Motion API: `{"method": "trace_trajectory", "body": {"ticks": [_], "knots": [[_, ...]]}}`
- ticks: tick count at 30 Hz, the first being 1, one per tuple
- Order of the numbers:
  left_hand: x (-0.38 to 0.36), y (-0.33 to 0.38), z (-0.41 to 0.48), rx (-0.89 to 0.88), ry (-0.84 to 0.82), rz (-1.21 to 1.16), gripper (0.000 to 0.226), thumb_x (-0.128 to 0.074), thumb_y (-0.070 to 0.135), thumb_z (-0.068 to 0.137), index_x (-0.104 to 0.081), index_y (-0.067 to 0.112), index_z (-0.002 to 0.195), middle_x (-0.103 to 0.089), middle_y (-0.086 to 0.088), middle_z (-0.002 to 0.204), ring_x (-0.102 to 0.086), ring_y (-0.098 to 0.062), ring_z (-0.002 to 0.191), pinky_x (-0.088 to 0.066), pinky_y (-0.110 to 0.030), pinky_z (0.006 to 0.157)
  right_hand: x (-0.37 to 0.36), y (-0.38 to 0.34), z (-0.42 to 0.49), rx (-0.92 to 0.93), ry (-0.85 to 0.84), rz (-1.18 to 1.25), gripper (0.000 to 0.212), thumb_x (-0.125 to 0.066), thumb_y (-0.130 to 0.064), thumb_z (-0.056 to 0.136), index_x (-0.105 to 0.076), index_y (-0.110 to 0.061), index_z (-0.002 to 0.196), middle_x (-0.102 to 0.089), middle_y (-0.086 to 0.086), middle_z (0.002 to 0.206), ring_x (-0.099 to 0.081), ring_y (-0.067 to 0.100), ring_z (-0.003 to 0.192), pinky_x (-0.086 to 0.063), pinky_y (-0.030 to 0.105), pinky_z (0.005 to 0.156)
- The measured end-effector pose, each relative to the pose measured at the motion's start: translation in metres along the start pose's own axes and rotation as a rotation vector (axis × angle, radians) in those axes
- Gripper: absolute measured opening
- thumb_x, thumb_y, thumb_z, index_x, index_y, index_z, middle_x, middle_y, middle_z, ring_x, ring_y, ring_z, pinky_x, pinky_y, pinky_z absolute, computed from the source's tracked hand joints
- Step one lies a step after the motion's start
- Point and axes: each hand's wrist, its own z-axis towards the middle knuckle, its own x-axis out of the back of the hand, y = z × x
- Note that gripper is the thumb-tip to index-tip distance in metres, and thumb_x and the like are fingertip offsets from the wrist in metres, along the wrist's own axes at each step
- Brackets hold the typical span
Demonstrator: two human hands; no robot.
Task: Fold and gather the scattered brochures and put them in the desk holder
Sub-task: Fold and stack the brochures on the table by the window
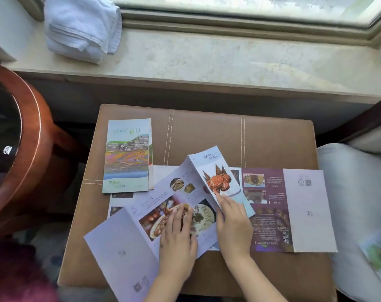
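Head view: a tan leather stool top (272, 136) is seen from above, below a marble window sill (228, 59). An unfolded food brochure (124, 243) is laid diagonally across the stool, its near corner hanging past the front edge. Left hand (177, 240) is laid flat on its middle panel, fingers extended and close together, pressing the paper down. Right hand (234, 225) is set on the crab-cover panel (220, 177), which is raised along its crease and partly turned over; fingers are held together, index tip touching the panel, thumb hidden so a pinch cannot be confirmed. A purple brochure (289, 210) is spread open just beside, partly under the crab panel. A folded landscape brochure (127, 155) is placed upper left, apart from both hands. A white towel (80, 27) is left on the sill. A round wooden table (35, 136) is seen at left.
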Motion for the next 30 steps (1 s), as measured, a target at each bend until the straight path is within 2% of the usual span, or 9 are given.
{"method": "trace_trajectory", "body": {"ticks": [2,4,9,12,14,16,21,25,30], "knots": [[0.0,0.007,0.004,-0.077,-0.035,-0.061,0.066,-0.035,0.035,0.094,0.001,0.039,0.15,0.012,0.019,0.157,0.01,-0.005,0.147,-0.002,-0.025,0.118,0.01,0.0,-0.009,0.008,0.096,0.035,0.043,-0.072,-0.001,0.077,-0.069,-0.018,0.116,-0.071,-0.001,0.102,-0.066,0.024,0.093,-0.057,0.035,0.068],[-0.002,0.015,0.007,-0.132,-0.085,-0.131,0.067,-0.036,0.038,0.094,0.001,0.042,0.149,0.012,0.022,0.157,0.008,-0.001,0.146,-0.01,-0.025,0.118,0.018,-0.001,-0.019,0.019,0.152,0.022,0.047,-0.073,0.002,0.074,-0.068,-0.019,0.116,-0.066,0.001,0.096,-0.063,0.024,0.085,-0.053,0.035,0.062],[0.0,0.034,0.016,-0.203,-0.13,-0.392,0.054,-0.045,0.03,0.092,-0.028,0.045,0.142,-0.028,0.02,0.151,-0.038,-0.001,0.131,-0.046,-0.026,0.099,0.024,-0.01,-0.043,0.08,0.103,-0.06,0.059,-0.078,-0.001,0.067,-0.066,-0.023,0.121,-0.065,0.0,0.094,-0.064,0.022,0.078,-0.051,0.032,0.056],[0.012,0.026,0.006,0.019,0.133,-0.629,0.038,-0.051,0.012,0.09,-0.054,0.042,0.113,-0.057,0.019,0.118,-0.053,0.0,0.112,-0.047,-0.022,0.087,0.013,-0.014,-0.058,0.195,-0.02,-0.064,0.066,-0.08,-0.006,0.059,-0.066,-0.023,0.121,-0.067,0.002,0.099,-0.066,0.022,0.08,-0.052,0.03,0.059],[0.016,0.012,-0.006,0.259,0.311,-0.68,0.032,-0.051,0.007,0.09,-0.055,0.038,0.098,-0.058,0.014,0.105,-0.056,-0.011,0.105,-0.046,-0.024,0.083,0.003,-0.017,-0.067,0.236,-0.115,-0.073,0.068,-0.081,-0.014,0.053,-0.067,-0.023,0.119,-0.068,0.001,0.099,-0.066,0.021,0.078,-0.051,0.026,0.06],[0.017,-0.004,-0.018,0.481,0.432,-0.675,0.027,-0.05,0.005,0.092,-0.056,0.028,0.106,-0.054,0.005,0.111,-0.052,-0.02,0.112,-0.043,-0.032,0.093,-0.007,-0.021,-0.075,0.251,-0.201,-0.073,0.065,-0.083,-0.024,0.051,-0.068,-0.024,0.115,-0.068,0.001,0.099,-0.066,0.021,0.078,-0.051,0.025,0.06],[0.013,-0.013,-0.031,0.746,0.324,-0.594,0.05,-0.057,0.019,0.091,-0.04,0.013,0.138,-0.032,-0.006,0.148,-0.024,-0.023,0.138,-0.019,-0.04,0.114,-0.02,-0.019,-0.077,0.255,-0.262,-0.07,0.046,-0.072,-0.054,0.068,-0.071,-0.023,0.103,-0.068,0.0,0.106,-0.067,0.019,0.09,-0.054,0.027,0.069],[0.006,-0.006,-0.027,0.776,0.27,-0.503,0.066,-0.066,0.032,0.085,-0.035,0.014,0.14,-0.028,-0.006,0.15,-0.022,-0.027,0.136,-0.029,-0.048,0.109,-0.021,-0.015,-0.051,-0.08,-0.153,0.1,0.044,-0.062,-0.034,0.085,-0.049,-0.025,0.127,-0.049,-0.004,0.123,-0.048,0.018,0.118,-0.045,0.031,0.091],[0.008,0.001,-0.017,0.873,0.297,-0.524,0.075,-0.072,0.04,0.078,-0.034,0.018,0.139,-0.03,-0.009,0.143,-0.027,-0.029,0.131,-0.034,-0.055,0.103,-0.019,-0.013,-0.004,-0.273,-0.241,0.111,0.046,-0.065,-0.04,0.083,-0.045,-0.018,0.119,-0.045,0.001,0.117,-0.044,0.02,0.115,-0.043,0.033,0.089]]}}
